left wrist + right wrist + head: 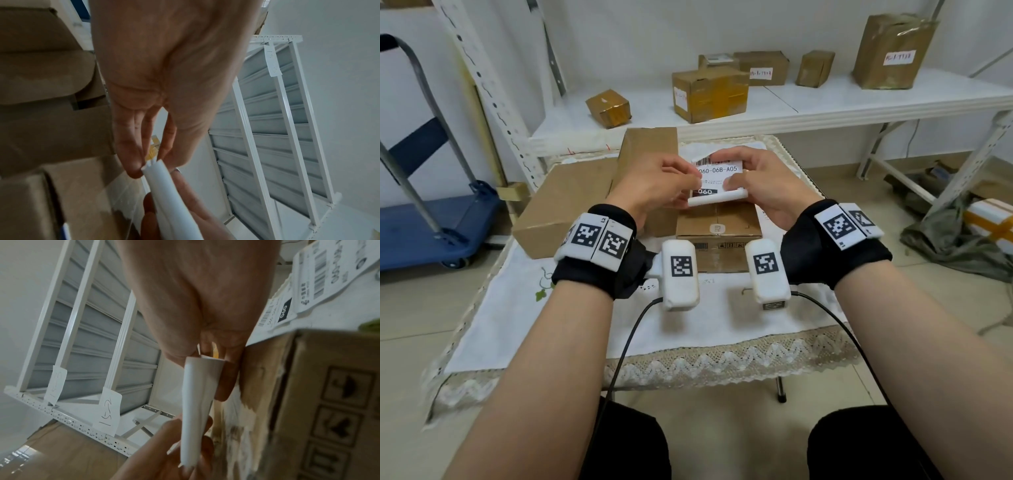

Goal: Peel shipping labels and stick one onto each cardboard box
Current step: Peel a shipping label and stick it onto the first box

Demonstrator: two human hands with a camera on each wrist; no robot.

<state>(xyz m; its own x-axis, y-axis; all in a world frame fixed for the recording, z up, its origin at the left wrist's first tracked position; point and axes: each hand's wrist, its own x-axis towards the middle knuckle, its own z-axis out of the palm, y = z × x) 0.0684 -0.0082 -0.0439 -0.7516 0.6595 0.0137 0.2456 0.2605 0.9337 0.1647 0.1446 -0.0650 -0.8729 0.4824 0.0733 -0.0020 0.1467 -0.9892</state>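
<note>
Both hands hold a white shipping label sheet (717, 178) above a small cardboard box (719, 226) on the table. The sheet shows a barcode and "060-06B-A05"; its lower edge curls into a roll (717, 198). My left hand (661, 185) pinches the sheet's left side, and my right hand (760, 181) pinches its right side. In the left wrist view the curled white sheet (162, 181) is pinched by the fingertips (133, 168). The right wrist view shows the same roll (197, 402) under my right fingers, beside the box (318, 394).
A large flat box (565, 209) and an upright box (647, 150) stand on the left of the clothed table (619, 325). More label sheets (329, 272) lie behind the small box. Several boxes (709, 92) sit on the white shelf. A blue cart (431, 222) is at the left.
</note>
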